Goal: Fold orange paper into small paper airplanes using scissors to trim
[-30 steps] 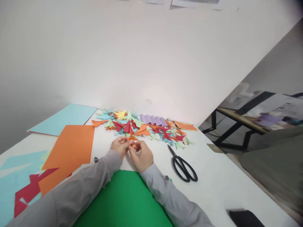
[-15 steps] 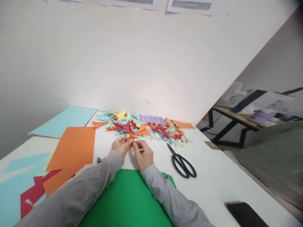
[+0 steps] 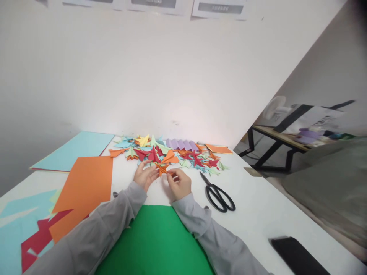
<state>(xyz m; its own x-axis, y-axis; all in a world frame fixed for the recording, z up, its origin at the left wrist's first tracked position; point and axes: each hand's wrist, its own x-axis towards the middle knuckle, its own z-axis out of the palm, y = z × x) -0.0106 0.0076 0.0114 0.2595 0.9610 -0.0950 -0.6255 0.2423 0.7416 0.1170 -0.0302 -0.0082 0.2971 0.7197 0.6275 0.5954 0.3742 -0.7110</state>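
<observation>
Between my hands is a small orange folded-paper plane (image 3: pixel 162 169) with pointed tips. My right hand (image 3: pixel 180 185) pinches its right edge between thumb and fingers. My left hand (image 3: pixel 145 176) lies just left of it with the fingers stretched apart; whether a fingertip still touches the paper I cannot tell. Right behind the hands spreads a pile of small folded paper planes (image 3: pixel 154 154) in red, orange, yellow, green and blue. Under my forearms lies a green sheet (image 3: pixel 156 240).
Black-handled scissors (image 3: pixel 217 194) lie right of my right hand. A purple pleated paper strip (image 3: pixel 182 144) rests against the pile. Orange sheets (image 3: pixel 86 183), a light blue sheet (image 3: pixel 77 151) and red scraps (image 3: pixel 43 233) cover the left side. A dark flat object (image 3: pixel 298 254) is at the front right.
My hands have moved apart. The left hand has opened its fingers from the orange paper plane, which has turned and shows more clearly, held by the right. The view has shifted slightly.
</observation>
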